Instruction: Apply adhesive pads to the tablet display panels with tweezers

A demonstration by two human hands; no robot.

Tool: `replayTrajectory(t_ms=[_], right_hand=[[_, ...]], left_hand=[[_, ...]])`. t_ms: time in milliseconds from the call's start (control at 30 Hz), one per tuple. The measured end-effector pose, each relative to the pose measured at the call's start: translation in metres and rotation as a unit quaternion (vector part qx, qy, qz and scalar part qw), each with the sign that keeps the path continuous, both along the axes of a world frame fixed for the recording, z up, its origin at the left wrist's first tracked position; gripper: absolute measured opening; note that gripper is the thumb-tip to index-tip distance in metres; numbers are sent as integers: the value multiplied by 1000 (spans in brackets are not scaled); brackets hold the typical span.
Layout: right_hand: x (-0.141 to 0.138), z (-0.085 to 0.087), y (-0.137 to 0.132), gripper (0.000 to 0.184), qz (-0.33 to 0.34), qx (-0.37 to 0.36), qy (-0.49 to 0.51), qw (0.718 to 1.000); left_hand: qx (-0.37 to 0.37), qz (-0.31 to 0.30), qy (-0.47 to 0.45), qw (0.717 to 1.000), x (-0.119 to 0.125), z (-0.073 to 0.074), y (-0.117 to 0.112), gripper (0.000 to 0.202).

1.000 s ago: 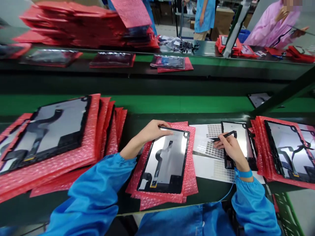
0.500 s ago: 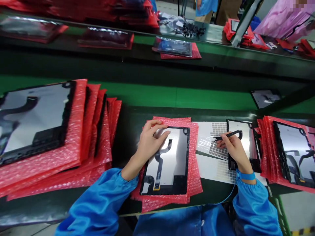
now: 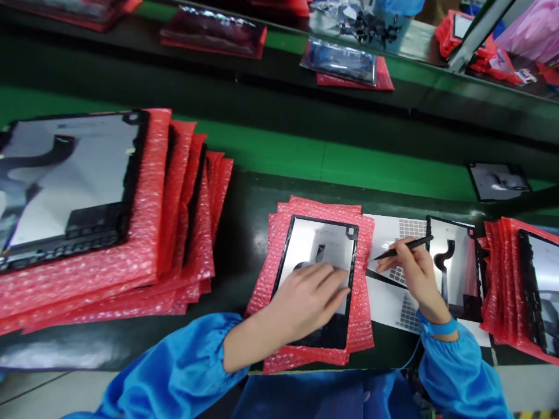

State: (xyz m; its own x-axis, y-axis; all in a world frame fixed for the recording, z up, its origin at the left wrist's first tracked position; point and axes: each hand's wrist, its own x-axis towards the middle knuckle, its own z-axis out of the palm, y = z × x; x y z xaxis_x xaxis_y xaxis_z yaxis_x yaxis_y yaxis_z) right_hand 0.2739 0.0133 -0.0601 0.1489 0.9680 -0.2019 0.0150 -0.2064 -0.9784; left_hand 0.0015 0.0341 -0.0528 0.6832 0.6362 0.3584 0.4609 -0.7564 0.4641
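Observation:
A black-framed screen panel (image 3: 325, 244) lies back up on a small pile of red bubble-wrap sheets (image 3: 362, 326) in front of me. My left hand (image 3: 308, 302) lies flat on the panel's lower half, fingers stretched out. My right hand (image 3: 414, 270) grips black tweezers (image 3: 404, 247), their tip over a white sheet of small grey stickers (image 3: 386, 233). Just right of that hand lies another screen panel (image 3: 454, 267).
A tall pile of panels in red bubble wrap (image 3: 87, 221) fills the left side. More wrapped panels (image 3: 524, 285) lie at the right edge. A green conveyor belt (image 3: 305, 160) runs behind, with one panel (image 3: 498, 180) on it. Bagged panels (image 3: 345, 61) sit on the far belt.
My left hand slid from the panel's top edge down onto its lower half. The view tilted downward. My right hand stays with the tweezers over the sticker sheet.

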Motion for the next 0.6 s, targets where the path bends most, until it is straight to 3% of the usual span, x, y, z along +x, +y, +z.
replayTrajectory(t_ms=[167, 600], right_hand=[[-38, -16, 4, 34, 53, -8, 66, 996], [-37, -18, -1, 31, 68, -30, 77, 994]], left_hand=[[14, -15, 99, 995, 8, -11, -17, 36], [12, -11, 100, 995, 5, -14, -19, 40]])
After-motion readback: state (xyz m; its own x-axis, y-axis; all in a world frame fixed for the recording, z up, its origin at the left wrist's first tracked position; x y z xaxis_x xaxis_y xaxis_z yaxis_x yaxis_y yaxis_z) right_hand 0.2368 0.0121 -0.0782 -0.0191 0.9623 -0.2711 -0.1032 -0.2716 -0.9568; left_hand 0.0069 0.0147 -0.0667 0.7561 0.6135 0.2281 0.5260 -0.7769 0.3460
